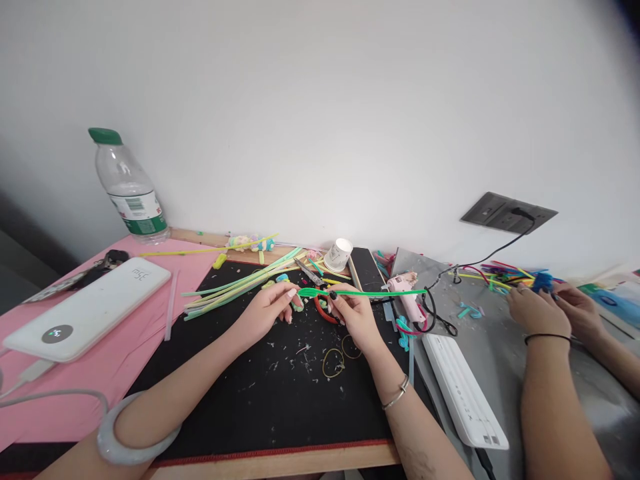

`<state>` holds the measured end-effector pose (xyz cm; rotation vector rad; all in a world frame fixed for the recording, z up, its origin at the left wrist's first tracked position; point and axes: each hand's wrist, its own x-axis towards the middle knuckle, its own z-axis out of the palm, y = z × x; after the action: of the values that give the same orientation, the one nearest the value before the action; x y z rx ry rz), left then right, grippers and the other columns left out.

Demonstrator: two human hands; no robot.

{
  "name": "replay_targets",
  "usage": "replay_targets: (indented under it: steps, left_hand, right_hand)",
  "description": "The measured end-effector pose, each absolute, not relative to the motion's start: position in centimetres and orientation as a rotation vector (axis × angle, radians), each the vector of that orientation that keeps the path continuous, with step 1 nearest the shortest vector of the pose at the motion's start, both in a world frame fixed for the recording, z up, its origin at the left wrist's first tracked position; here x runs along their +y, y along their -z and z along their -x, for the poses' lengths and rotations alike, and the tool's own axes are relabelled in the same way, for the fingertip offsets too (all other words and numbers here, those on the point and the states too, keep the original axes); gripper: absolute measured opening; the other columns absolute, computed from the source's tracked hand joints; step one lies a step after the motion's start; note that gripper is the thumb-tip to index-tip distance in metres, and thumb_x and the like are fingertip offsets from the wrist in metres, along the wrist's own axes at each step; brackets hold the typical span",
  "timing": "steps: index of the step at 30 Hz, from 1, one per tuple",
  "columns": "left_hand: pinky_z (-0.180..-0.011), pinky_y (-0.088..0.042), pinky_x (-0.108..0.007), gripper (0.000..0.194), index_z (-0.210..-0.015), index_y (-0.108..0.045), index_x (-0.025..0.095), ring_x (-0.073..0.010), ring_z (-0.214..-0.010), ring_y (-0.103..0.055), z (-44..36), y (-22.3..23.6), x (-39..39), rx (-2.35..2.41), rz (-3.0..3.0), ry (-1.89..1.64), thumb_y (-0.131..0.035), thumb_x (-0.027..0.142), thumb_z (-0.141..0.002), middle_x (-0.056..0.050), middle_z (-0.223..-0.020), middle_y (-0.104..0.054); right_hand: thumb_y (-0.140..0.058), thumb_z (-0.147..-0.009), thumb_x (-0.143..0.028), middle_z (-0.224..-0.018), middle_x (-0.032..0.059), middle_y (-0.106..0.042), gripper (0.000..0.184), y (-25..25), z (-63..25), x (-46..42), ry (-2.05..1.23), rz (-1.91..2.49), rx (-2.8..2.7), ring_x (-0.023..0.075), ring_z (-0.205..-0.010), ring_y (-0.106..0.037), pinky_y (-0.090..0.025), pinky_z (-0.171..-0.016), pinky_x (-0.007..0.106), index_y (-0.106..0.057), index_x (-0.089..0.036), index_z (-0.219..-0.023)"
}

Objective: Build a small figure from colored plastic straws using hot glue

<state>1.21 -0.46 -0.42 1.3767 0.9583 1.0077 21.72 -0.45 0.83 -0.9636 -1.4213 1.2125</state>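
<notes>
The person's left forearm slants up from the lower left, the right forearm from the lower right; near the frame's centre, left hand and right hand pinch, slightly apart.

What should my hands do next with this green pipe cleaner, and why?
I'd probably twist the green pipe cleaner where the right hand pinches it: the left hand holds its looped-looking end, and a long stretch extends past the right.
</notes>
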Motion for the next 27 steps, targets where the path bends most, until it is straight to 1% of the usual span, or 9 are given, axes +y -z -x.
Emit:
replay_targets:
  steps: [2,7,13,27]
  left_hand:
    - [-0.055,-0.042,-0.026,0.029,-0.091,-0.055,0.017,-0.0094,-0.054,-0.051,-1.22,0.07,-0.68,0.984,-1.448,-0.975,-0.044,0.044,-0.091,-0.002,-0.083,-0.061]
    - [-0.055,-0.041,-0.026,0.028,-0.08,-0.05,0.019,-0.008,-0.05,-0.046,-1.23,-0.49,-1.11,1.004,-1.582,-0.914,-0.038,0.04,-0.094,0.001,-0.078,-0.058]
    - [-0.054,-0.04,-0.025,0.027,-0.081,-0.046,0.02,-0.0085,-0.049,-0.045,-1.22,0.07,-1.04,0.952,-1.604,-0.907,-0.035,0.04,-0.095,0.002,-0.075,-0.057]
    - [-0.055,-0.039,-0.025,0.027,-0.078,-0.047,0.02,-0.0083,-0.049,-0.043,-1.3,-0.43,-1.24,0.985,-1.628,-0.899,-0.036,0.039,-0.095,0.003,-0.071,-0.055]
  right_hand:
    - [-0.065,-0.08,-0.043,-0.059,-0.0026,-0.051,0.029,-0.82,-21.74,-0.46,-1.224,0.956,-1.424,0.0064,-0.045,-0.036,-0.023,-0.041,0.021,-0.064,-0.016,-0.092]
    - [-0.065,-0.08,-0.042,-0.059,-0.003,-0.05,0.027,-0.95,-21.81,-0.47,-1.231,0.953,-1.423,0.0064,-0.045,-0.036,-0.024,-0.041,0.021,-0.062,-0.017,-0.09]
    - [-0.065,-0.08,-0.043,-0.058,-0.0032,-0.05,0.028,-0.91,-21.85,-0.52,-1.241,0.958,-1.424,0.0068,-0.045,-0.036,-0.025,-0.042,0.021,-0.062,-0.017,-0.091]
    - [-0.063,-0.081,-0.043,-0.058,-0.0028,-0.051,0.027,-0.9,-21.68,-0.57,-1.241,0.948,-1.442,0.0069,-0.045,-0.036,-0.024,-0.041,0.021,-0.062,-0.017,-0.089]
